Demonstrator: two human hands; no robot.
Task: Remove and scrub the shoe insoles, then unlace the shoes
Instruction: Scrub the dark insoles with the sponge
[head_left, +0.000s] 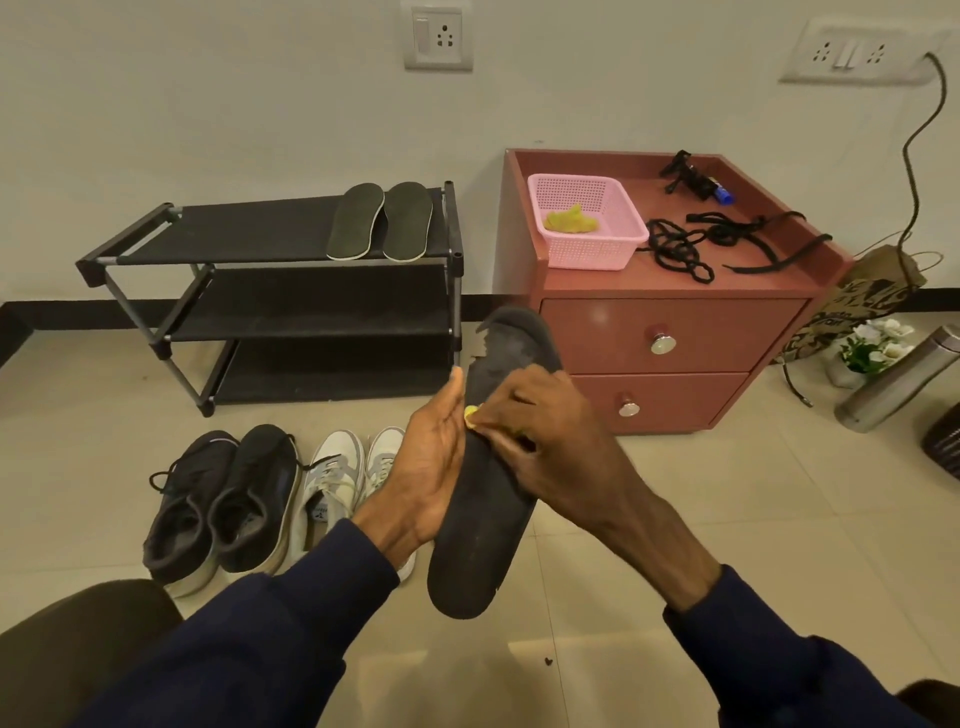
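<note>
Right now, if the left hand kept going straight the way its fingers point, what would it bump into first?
Probably the shoe rack. The left hand points up and away beside the insole, toward the rack's right end, though depth is hard to judge.

Dim warm light, soft shadows, edges bowed, hands perhaps motion-blurred.

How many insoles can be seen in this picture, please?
3. Two insoles lie side by side on the rack's top shelf. The third insole is between both hands. Others may be hidden inside the shoes.
</note>
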